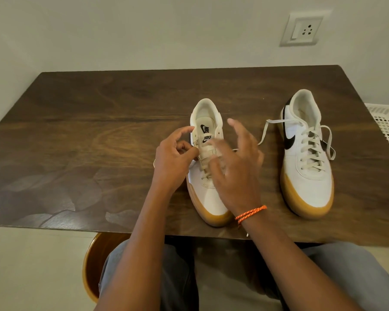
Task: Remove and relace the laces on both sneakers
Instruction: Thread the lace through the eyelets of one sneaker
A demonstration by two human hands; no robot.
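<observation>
**Working at the laces of the near sneaker**

The left hand has its grip curled at the eyelet row of the near sneaker, thumb and fingers bunched as if pinching the lace; whether it truly has the lace, I cannot tell for blur. The right hand hovers over the same shoe with fingers spread and loose, holding nothing, its wrist wearing an orange thread band. Both forearms reach in from the table's near edge. I judge the step to be drawing the lace on this first shoe; next, the right hand must catch a free end. The second sneaker stands well apart to the right on the table, laced but untied.
</observation>
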